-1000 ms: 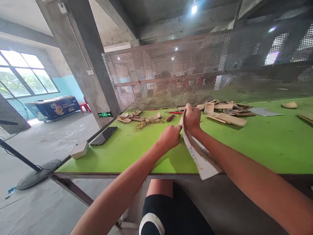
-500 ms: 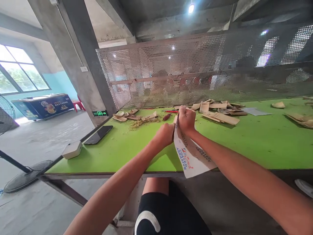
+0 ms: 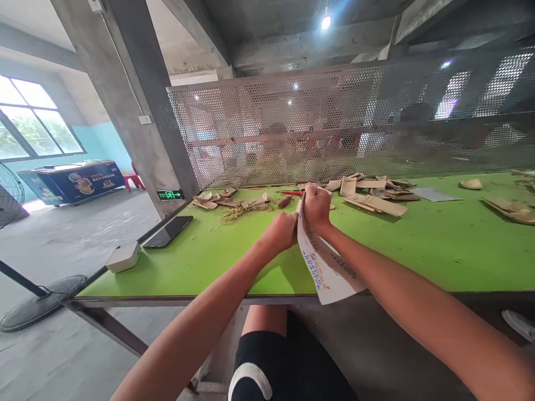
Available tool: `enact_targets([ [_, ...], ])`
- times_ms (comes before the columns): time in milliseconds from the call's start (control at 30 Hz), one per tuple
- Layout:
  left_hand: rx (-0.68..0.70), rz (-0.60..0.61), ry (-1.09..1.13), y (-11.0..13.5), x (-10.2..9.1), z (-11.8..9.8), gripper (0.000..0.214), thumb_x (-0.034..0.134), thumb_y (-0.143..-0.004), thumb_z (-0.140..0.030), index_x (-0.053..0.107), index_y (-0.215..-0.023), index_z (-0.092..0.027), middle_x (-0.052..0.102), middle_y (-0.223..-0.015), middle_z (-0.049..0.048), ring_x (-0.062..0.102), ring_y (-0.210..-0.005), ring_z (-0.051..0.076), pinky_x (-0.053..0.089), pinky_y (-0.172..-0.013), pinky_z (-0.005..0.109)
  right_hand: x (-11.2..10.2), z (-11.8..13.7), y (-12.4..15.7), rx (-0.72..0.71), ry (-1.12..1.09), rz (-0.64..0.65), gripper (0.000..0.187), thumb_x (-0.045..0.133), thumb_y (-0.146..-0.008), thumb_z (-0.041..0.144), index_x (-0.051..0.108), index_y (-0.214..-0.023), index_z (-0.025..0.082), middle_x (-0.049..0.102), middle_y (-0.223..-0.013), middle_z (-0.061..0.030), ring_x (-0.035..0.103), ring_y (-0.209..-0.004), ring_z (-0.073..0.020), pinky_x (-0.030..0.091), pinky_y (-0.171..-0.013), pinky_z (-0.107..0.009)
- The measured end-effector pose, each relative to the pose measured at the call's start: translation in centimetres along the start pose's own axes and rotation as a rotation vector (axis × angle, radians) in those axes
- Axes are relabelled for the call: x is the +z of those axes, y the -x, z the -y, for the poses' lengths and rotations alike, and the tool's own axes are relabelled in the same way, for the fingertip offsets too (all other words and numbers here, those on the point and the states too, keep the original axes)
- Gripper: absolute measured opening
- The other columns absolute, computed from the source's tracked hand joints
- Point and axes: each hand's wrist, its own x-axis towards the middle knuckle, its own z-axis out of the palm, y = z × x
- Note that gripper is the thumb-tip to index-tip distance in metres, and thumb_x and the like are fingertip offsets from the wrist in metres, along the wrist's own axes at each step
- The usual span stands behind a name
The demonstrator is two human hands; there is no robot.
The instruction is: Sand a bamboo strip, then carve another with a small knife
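We see blue and red lettering on a white abrasive paper sheet (image 3: 324, 267), beside a bright green worktop (image 3: 418, 250) under a grey perforated metal screen (image 3: 292, 128).

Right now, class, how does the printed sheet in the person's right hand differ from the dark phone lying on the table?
The printed sheet is pale with blue and red print, while the dark phone is black and glossy. The sheet curves and is gripped up off the surface by the right hand; the phone lies flat on the green table, untouched. Both are thin.
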Motion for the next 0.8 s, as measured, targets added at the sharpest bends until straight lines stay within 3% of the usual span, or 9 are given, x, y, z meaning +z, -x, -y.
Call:
enact_targets([
  [100,-0.003,0.028,-0.003,-0.1,0.3,-0.2,0.021,0.05,-0.081,-0.02,0.065,-0.095,-0.013,0.071,-0.082,0.0166,0.068,-0.072,0.029,0.041,-0.058,0.032,-0.3,1.3,-1.1,0.019,0.0,-0.093,0.048,0.037,-0.093,0.032,0.024,-0.048,0.025,0.028,-0.042,0.0039,0.029,-0.045,-0.0112,0.022,-0.051,-0.029],
  [200,-0.025,-0.013,0.01,0.0,0.2,-0.5,0.021,0.05,-0.081,-0.02,0.065,-0.095,-0.013,0.071,-0.082,0.0167,0.068,-0.074,0.029,0.041,-0.059,0.032,-0.7,0.9,-1.3,-0.03,0.072,-0.128,0.048,0.037,-0.093,0.031,0.027,-0.047,0.024,0.027,-0.043,0.0037,0.029,-0.046,-0.0108,0.021,-0.052,-0.029],
  [400,-0.012,-0.067,0.093,0.3,-0.3,0.0,0.018,0.05,-0.083,-0.021,0.065,-0.09,-0.013,0.07,-0.077,0.0137,0.066,-0.069,0.024,0.037,-0.057,0.03,-0.3,-2.1,0.3,-0.016,0.137,-0.013,0.047,0.038,-0.091,0.029,0.028,-0.046,0.024,0.029,-0.043,0.0035,0.029,-0.047,-0.0112,0.022,-0.052,-0.029],
  [633,0.059,-0.054,0.046,-0.3,0.6,0.4,0.014,0.053,-0.077,-0.02,0.062,-0.087,-0.015,0.065,-0.069,0.0101,0.059,-0.06,0.022,0.028,-0.054,0.03,-0.2,0.5,-1.2,0.001,-0.007,-0.081,0.05,0.035,-0.097,0.033,0.027,-0.048,0.024,0.025,-0.044,0.0041,0.031,-0.045,-0.0115,0.024,-0.052,-0.029],
  [800,0.064,-0.117,0.208,0.0,0.3,0.5,0.003,0.056,-0.075,-0.018,0.057,-0.074,-0.016,0.059,-0.063,0.005,0.045,-0.054,0.014,0.026,-0.054,0.028,-0.3,-1.7,-0.1,-0.079,0.152,-0.033,0.05,0.039,-0.094,0.03,0.03,-0.046,0.024,0.027,-0.044,0.0036,0.029,-0.048,-0.0121,0.021,-0.054,-0.03],
])
